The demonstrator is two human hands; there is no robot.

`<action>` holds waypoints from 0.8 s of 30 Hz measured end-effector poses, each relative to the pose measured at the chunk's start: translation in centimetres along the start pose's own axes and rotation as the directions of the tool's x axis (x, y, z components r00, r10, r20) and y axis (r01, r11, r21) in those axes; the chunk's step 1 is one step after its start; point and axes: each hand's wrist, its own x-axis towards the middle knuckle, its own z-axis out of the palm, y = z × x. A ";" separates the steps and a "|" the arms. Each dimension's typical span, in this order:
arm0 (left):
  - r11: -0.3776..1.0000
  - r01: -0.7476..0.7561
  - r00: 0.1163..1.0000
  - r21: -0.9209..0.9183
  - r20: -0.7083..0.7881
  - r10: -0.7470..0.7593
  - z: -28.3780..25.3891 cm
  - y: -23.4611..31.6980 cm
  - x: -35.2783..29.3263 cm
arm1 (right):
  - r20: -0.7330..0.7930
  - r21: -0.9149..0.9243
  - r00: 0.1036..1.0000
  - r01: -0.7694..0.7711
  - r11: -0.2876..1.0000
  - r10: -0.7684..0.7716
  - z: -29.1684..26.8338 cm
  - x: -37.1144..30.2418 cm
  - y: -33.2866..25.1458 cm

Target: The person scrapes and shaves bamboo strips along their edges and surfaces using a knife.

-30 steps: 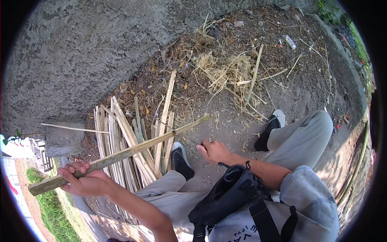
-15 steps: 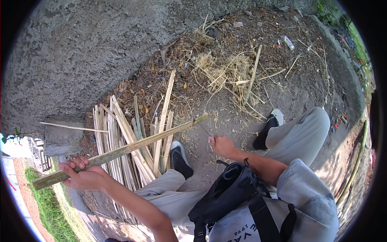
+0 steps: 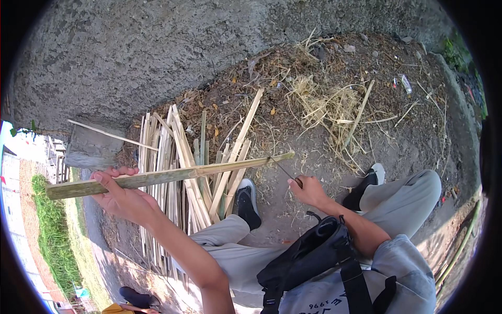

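Note:
A long split bamboo strip (image 3: 162, 178) lies across my left hand (image 3: 125, 198), its greenish-grey skin side showing near the hand and paler wood toward the right end. My left fingers are wrapped round it close to its left end. My right hand (image 3: 309, 191) grips a knife (image 3: 284, 170) by its dark handle. The thin blade reaches up and left, and its tip overlaps the strip near the right end; whether the edge cuts into the wood I cannot tell. Beneath the strip, a pile of pale bamboo strips (image 3: 184, 152) lies beside my left shoe.
A rough grey wall (image 3: 157, 57) rises ahead. Dry shavings (image 3: 327, 107) and a loose strip (image 3: 360, 113) lie on the dirt. A concrete block (image 3: 94, 149) sits left of the pile. My black bag (image 3: 308, 256) hangs at my front. Another person's yellow clothing (image 3: 116, 309) shows at lower left.
My left hand has raised the strip's left end, so it lies more level. The knife blade now overlaps the strip near its right end. The view has shifted, and another person appears at lower left.

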 end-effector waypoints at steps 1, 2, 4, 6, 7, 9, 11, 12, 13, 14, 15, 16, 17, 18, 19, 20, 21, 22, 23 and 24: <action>1.000 0.011 0.999 -0.007 0.032 -0.011 0.0 0.1 0.0 | 0.012 -0.016 1.000 -0.014 1.000 0.014 -0.2 0.0 -0.1; 1.000 0.010 1.000 -0.004 0.022 -0.010 0.0 0.1 -0.1 | 0.019 -0.023 1.000 -0.009 1.000 0.009 -0.2 -0.1 0.1; 1.000 0.028 0.997 0.009 0.066 -0.029 0.0 0.1 0.1 | -0.019 -0.042 0.999 -0.042 0.998 0.041 0.0 0.1 0.6; 0.999 0.030 0.997 0.021 0.077 -0.031 -0.4 0.0 0.4 | -0.021 -0.043 0.999 -0.049 0.998 0.048 -0.1 0.4 1.0; 0.999 0.033 0.995 0.033 0.093 -0.036 -0.6 -0.1 0.6 | -0.023 -0.039 0.998 -0.060 0.997 0.059 0.0 0.4 1.2; 0.999 0.050 0.998 -0.002 0.028 -0.049 -0.4 -0.2 0.5 | -0.040 -0.045 0.998 -0.056 0.997 0.054 -0.1 0.2 1.3; 0.997 0.064 0.997 -0.037 -0.035 -0.065 -1.2 -0.4 0.7 | -0.058 -0.050 0.997 -0.052 0.997 0.049 -0.1 0.0 1.2; 0.971 0.126 0.991 -0.204 -0.025 -0.134 -2.3 -0.9 1.1 | -0.082 -0.003 0.993 -0.080 0.997 0.079 -0.1 0.0 1.5; 0.913 0.184 0.980 -0.365 -0.005 -0.199 -3.3 -1.1 1.5 | -0.105 0.045 0.989 -0.104 0.994 0.109 -0.1 0.1 1.5; 0.911 0.187 0.979 -0.367 -0.002 -0.201 -4.3 -1.0 1.9 | -0.109 0.045 0.988 -0.107 0.993 0.111 -0.1 0.0 1.6; 0.867 0.226 0.974 -0.444 0.099 -0.203 -5.4 -0.9 2.3 | -0.128 0.140 0.982 -0.120 0.983 0.139 -0.1 0.1 1.6; 0.813 0.272 0.960 -0.514 0.202 -0.194 -6.1 -0.4 2.4 | -0.150 0.235 0.974 -0.130 0.963 0.168 -0.2 0.1 1.8; 0.812 0.260 0.965 -0.523 0.160 -0.207 -6.8 0.3 2.6 | -0.159 0.237 0.972 -0.131 0.963 0.171 0.3 0.6 2.2; 0.801 0.271 0.962 -0.534 0.171 -0.211 -7.6 0.4 2.8 | -0.178 0.485 0.952 -0.137 0.864 0.251 1.0 1.3 3.3; 0.714 0.291 0.956 -0.637 0.232 -0.182 -8.7 0.4 3.3 | -0.167 0.699 0.931 -0.121 0.705 0.326 1.2 1.3 3.5; 0.611 0.314 0.947 -0.727 0.287 -0.145 -9.7 0.3 3.7 | -0.175 0.700 0.927 -0.120 0.704 0.332 1.2 1.3 3.9; 0.537 0.342 0.938 -0.771 0.310 -0.153 -10.6 0.1 3.9 | -0.139 0.765 0.901 -0.166 0.623 0.410 0.9 1.3 3.3; 0.533 0.341 0.939 -0.774 0.308 -0.153 -11.2 -0.1 4.0 | -0.095 0.821 0.874 -0.202 0.534 0.477 0.6 1.4 2.6; 0.489 0.349 0.935 -0.799 0.331 -0.127 -11.6 -0.5 3.9 | -0.101 0.820 0.873 -0.198 0.537 0.477 0.3 1.2 2.0; 0.439 0.363 0.929 -0.822 0.356 -0.100 -11.8 -0.9 3.8 | -0.086 0.882 0.859 -0.170 0.440 0.504 0.1 1.0 1.5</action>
